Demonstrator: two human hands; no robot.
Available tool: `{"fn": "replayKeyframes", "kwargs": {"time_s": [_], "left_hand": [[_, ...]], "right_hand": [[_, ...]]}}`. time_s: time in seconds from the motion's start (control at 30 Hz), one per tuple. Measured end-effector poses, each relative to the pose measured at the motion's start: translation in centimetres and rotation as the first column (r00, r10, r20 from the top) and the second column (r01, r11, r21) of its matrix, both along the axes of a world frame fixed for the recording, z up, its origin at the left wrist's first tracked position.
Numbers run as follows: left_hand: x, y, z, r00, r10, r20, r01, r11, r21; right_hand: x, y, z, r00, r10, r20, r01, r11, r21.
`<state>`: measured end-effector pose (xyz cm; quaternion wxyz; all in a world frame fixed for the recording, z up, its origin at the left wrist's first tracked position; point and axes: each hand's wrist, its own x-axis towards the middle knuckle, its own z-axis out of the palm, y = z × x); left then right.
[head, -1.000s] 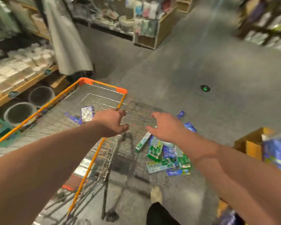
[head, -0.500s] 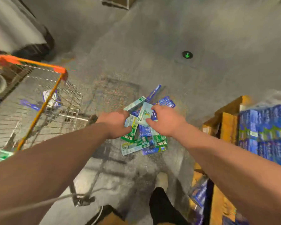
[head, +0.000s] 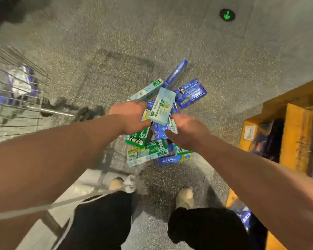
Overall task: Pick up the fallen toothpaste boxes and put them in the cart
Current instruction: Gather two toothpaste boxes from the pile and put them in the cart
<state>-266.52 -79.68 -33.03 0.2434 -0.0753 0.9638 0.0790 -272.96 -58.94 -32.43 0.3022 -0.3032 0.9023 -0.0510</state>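
A heap of green and blue toothpaste boxes (head: 148, 152) lies on the grey floor in front of my feet. My left hand (head: 130, 114) reaches into the heap's left side and holds a pale green box (head: 162, 107) that stands tilted above the others. My right hand (head: 186, 129) is at the heap's right side, its fingers curled on boxes there; which box it holds is hidden. A dark blue box (head: 190, 93) lies at the far right of the heap. The wire cart (head: 16, 105) stands at the left edge, with blue and white boxes inside.
Yellow cardboard cartons (head: 294, 134) with blue packs line the right side, close to my right arm. A green arrow marker (head: 227, 15) sits in the floor at the top right. My two shoes (head: 184, 197) stand just below the heap. A cart wheel (head: 81, 112) is beside my left wrist.
My view has dropped lower and closer to the heap and the cart slid to the left edge. Both hands went from hovering in the air to down among the boxes, taking hold.
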Motion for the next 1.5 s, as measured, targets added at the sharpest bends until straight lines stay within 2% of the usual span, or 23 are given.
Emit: {"fn": "replayKeyframes", "kwargs": {"time_s": [0.17, 0.37, 0.47, 0.63, 0.73, 0.87, 0.97, 1.07, 1.13, 1.23, 1.33, 1.4, 1.5], "left_hand": [[-0.4, -1.5, -14.4, 1.000, 0.014, 0.025, -0.014, 1.000, 0.004], [0.7, -2.5, -29.9, 0.985, 0.165, 0.056, -0.165, 0.986, -0.005], [0.7, -3.0, -34.9, 0.970, 0.238, 0.053, -0.237, 0.971, -0.027], [0.0, -3.2, -40.5, 0.932, 0.358, 0.058, -0.358, 0.934, -0.006], [0.1, -2.6, -42.7, 0.878, 0.477, 0.047, -0.478, 0.878, 0.014], [0.8, -2.2, -43.6, 0.717, 0.681, 0.150, -0.696, 0.711, 0.100], [1.3, -2.8, -43.7, 0.644, 0.719, 0.261, -0.762, 0.634, 0.133], [1.1, -3.0, -43.7, 0.618, 0.736, 0.275, -0.785, 0.597, 0.166], [0.9, -3.1, -43.5, 0.614, 0.736, 0.286, -0.788, 0.590, 0.174], [1.0, -3.5, -43.0, 0.616, 0.736, 0.280, -0.788, 0.572, 0.229], [1.7, -4.1, -42.6, 0.620, 0.754, 0.217, -0.783, 0.580, 0.223], [2.4, -4.6, -42.4, 0.620, 0.770, 0.149, -0.779, 0.582, 0.236], [4.1, -5.5, -41.2, 0.683, 0.731, -0.001, -0.722, 0.675, 0.155]], "right_hand": [[-0.4, -1.6, -15.0, 0.999, 0.020, 0.030, -0.020, 1.000, 0.023], [0.6, -2.9, -30.6, 0.986, 0.157, 0.052, -0.163, 0.979, 0.124], [0.4, -3.8, -35.8, 0.974, 0.227, 0.005, -0.226, 0.962, 0.151], [0.1, -4.2, -40.2, 0.957, 0.290, 0.026, -0.290, 0.943, 0.166], [0.4, -3.8, -42.3, 0.954, 0.297, 0.046, -0.300, 0.945, 0.127], [2.1, -2.5, -43.7, 0.924, 0.367, 0.107, -0.382, 0.904, 0.195], [3.8, -0.9, -44.1, 0.847, 0.530, 0.038, -0.522, 0.816, 0.248], [4.2, -0.3, -44.9, 0.804, 0.593, -0.047, -0.550, 0.772, 0.319], [4.0, -0.3, -44.9, 0.807, 0.584, -0.089, -0.544, 0.793, 0.276], [3.3, -1.1, -44.3, 0.852, 0.522, -0.044, -0.501, 0.836, 0.226], [2.3, -2.8, -43.3, 0.872, 0.488, 0.046, -0.479, 0.830, 0.286], [1.5, -3.2, -42.5, 0.872, 0.489, 0.013, -0.474, 0.838, 0.268], [-0.1, -2.9, -40.6, 0.903, 0.427, -0.051, -0.417, 0.898, 0.138]]}}
